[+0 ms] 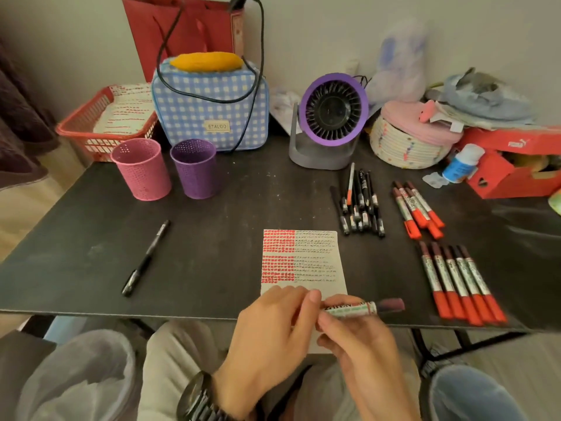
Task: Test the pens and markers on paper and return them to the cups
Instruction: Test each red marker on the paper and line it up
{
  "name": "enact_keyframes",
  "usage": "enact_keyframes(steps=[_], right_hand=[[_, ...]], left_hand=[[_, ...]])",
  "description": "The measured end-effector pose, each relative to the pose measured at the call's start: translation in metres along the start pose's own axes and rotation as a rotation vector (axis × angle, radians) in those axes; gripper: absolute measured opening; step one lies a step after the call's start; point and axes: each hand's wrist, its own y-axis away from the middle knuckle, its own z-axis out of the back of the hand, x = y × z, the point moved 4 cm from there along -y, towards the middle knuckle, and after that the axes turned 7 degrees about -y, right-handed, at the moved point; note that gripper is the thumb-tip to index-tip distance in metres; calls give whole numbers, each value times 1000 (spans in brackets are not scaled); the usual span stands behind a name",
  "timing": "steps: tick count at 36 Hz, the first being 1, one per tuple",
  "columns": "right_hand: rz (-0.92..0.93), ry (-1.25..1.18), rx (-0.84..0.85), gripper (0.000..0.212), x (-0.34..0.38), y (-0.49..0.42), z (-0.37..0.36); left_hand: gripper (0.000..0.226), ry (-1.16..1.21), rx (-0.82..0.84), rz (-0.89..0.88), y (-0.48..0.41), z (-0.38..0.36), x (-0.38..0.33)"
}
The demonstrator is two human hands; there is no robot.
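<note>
1. The left hand [273, 323], with a watch [197, 399] at the wrist, is gripping the left end of a marker [352, 308]. Its fingers are curling over that end and hiding it.
2. The right hand [361, 344] is pinching the same marker's barrel from below, with its fingertips on the printed label.
3. The marker is lying roughly level over the near edge of the table [227, 208], dark end pointing right, just above the near end of the paper [303, 256].
4. The paper is lying flat. Red marks are filling its left column and black scribbles its right.
5. Five markers [461, 284] are lying side by side to the right of the paper, red ends toward the person.
6. A pen [145, 259] is lying alone at a slant, well left of the paper.
7. Black pens [361, 205] are lying bunched beyond the paper's right corner. Four markers [417, 208] are lying loosely just to their right.
8. The pink cup [141, 168] and the purple cup [194, 168] are standing upright at far left, near each other but apart.
9. A fan [331, 117], a checked bag [209, 104], a red basket [103, 123], a rope basket [406, 144] and a red box [510, 159] are lining the back.
</note>
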Motion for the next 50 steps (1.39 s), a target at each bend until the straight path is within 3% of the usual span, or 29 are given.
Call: enact_keyframes(steps=[3,9,15,24,34,36,38,42,45,50], right_hand=[[24,-80,-79,38,1,3,-1],[-95,-556,-137,20,0,6,-17],[-201,-795,-269,40,-5,1,-26],[-236,-728,-323,54,-17,-4,-30],[-141,-775,-8,53,-3,-20,-37],[-133,-809,57,53,3,-24,-30],[-87,-827,84,52,18,-29,-15],[41,-700,-5,50,44,-42,19],[37,-617,-54,47,42,-51,26],[-33,-338,-100,60,29,-60,20]], left_hand=[[58,-83,-73,10,4,-3,-4],[52,-272,-331,-76,17,2,-13],[51,-370,-430,-105,28,1,-8],[52,-325,-362,-26,35,5,-3],[59,-221,-90,82,13,19,-7],[65,-87,12,139,9,15,-1],[71,191,159,272,9,10,13],[71,192,-11,393,7,36,48],[70,274,-138,337,-4,48,65],[41,101,-55,168,-33,38,80]])
